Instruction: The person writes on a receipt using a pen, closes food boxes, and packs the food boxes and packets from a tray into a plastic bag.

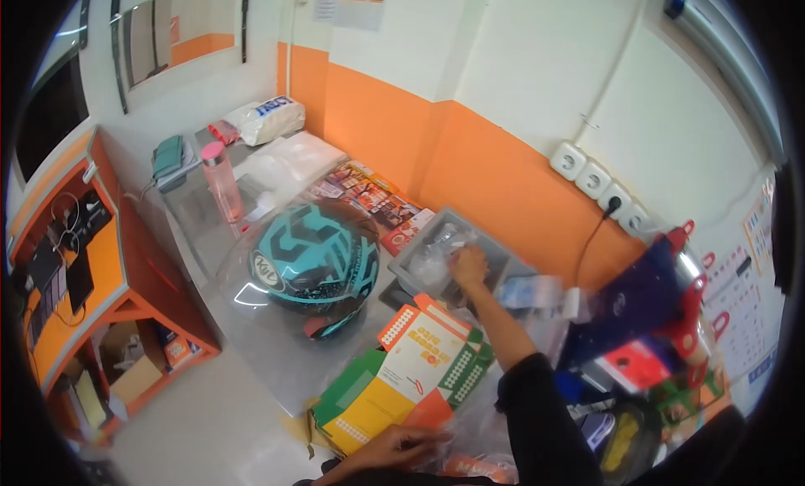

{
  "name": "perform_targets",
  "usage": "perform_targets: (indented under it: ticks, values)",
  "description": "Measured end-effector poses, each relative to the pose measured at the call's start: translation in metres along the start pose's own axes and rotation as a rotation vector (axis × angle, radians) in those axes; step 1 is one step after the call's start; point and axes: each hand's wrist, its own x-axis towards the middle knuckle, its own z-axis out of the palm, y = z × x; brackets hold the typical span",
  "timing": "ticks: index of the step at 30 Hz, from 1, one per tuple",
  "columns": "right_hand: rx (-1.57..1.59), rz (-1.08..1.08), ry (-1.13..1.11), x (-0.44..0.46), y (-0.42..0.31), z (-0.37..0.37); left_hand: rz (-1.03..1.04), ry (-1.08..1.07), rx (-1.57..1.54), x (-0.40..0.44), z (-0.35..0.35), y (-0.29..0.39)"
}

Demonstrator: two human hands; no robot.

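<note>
A grey plastic bin (402, 272) stands against the orange wall. My right hand (469, 266) reaches into it, fingers curled at a clear crumpled plastic bag (432, 264); whether they grip it is hard to tell. Low in the view, my left hand (408, 446) is beside clear plastic wrapping (470, 436), its fingers bent and partly hidden at the tips. Between my hands lies a flattened white, yellow and green cardboard box (411, 360). Left of the bin sits a teal and black helmet (319, 255).
A pink bottle (221, 184), a white package (272, 121) and colourful leaflets (373, 201) lie farther back. Dark blue bags (625, 306) and a black tray (629, 440) crowd the right. A plug sits in the wall sockets (594, 181). An orange shelf (138, 268) stands left.
</note>
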Motion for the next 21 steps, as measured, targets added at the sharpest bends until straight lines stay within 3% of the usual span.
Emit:
perform_targets:
  ticks: [2, 6, 9, 13, 16, 19, 21]
  values:
    - [-0.016, -0.22, 0.223, 0.027, 0.014, 0.013, 0.078, -0.026, 0.012, -0.001, -0.001, -0.006]
    - [0.536, -0.432, 0.206, 0.051, 0.004, -0.051, 0.22, 0.009, -0.002, 0.003, -0.003, -0.009]
    - [0.574, -0.56, 0.197, 0.042, -0.01, -0.11, 0.116, -0.07, 0.026, 0.005, -0.007, -0.005]
    - [0.586, -0.443, 0.102, 0.027, -0.014, -0.151, 0.127, -0.062, 0.048, 0.005, -0.008, -0.007]
    - [0.843, -0.403, -0.018, 0.036, 0.005, -0.148, 0.15, -0.054, 0.045, 0.005, -0.008, -0.011]
    - [1.078, -0.161, -0.312, 0.034, 0.012, -0.143, 0.171, -0.047, 0.043, 0.005, -0.008, -0.015]
    - [-0.066, -0.46, -0.16, 0.019, 0.006, -0.129, 0.179, -0.042, 0.052, 0.006, -0.008, -0.015]
